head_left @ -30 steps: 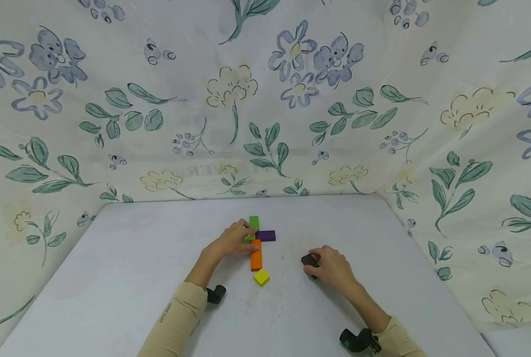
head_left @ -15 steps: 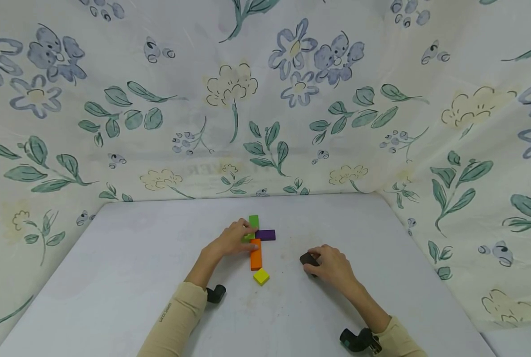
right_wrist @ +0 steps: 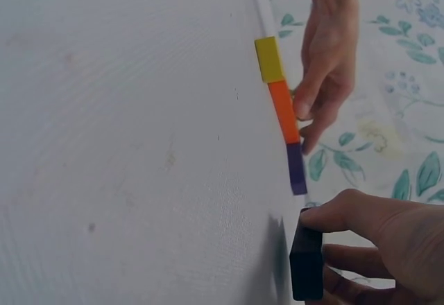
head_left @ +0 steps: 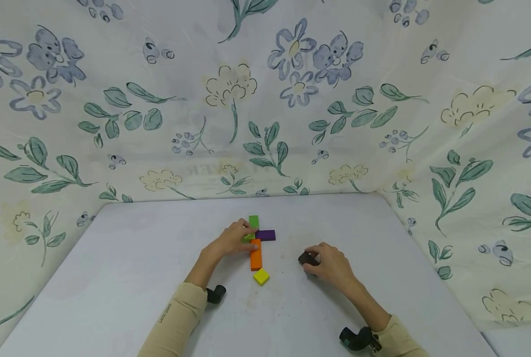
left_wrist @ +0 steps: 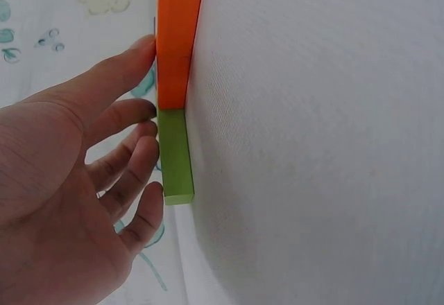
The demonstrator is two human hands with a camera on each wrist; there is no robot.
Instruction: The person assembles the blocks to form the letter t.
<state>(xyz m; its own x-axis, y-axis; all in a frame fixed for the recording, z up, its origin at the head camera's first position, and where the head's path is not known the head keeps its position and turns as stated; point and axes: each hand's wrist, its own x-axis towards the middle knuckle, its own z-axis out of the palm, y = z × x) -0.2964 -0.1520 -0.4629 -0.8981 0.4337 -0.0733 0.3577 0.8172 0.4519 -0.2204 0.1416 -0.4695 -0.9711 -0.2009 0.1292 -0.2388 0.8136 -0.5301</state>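
My left hand rests over a group of flat colored blocks on the table. Its thumb touches the orange block, and its other fingertips lie along the green block. More green shows beyond the fingers; whether it is one block or two is hidden. A purple block sticks out to the right, above the orange one. Turned cornerwise below the orange block lies a yellow block. To the right, my right hand holds a black block between thumb and fingers, apart from the group.
The white table ends at a floral cloth hung behind it and along the sides. Black devices are strapped near both wrists, such as the wrist device at the right sleeve.
My right hand has moved slightly left and away from me with the black block, turning it a little. The left hand and the blocks beneath it have stayed put.
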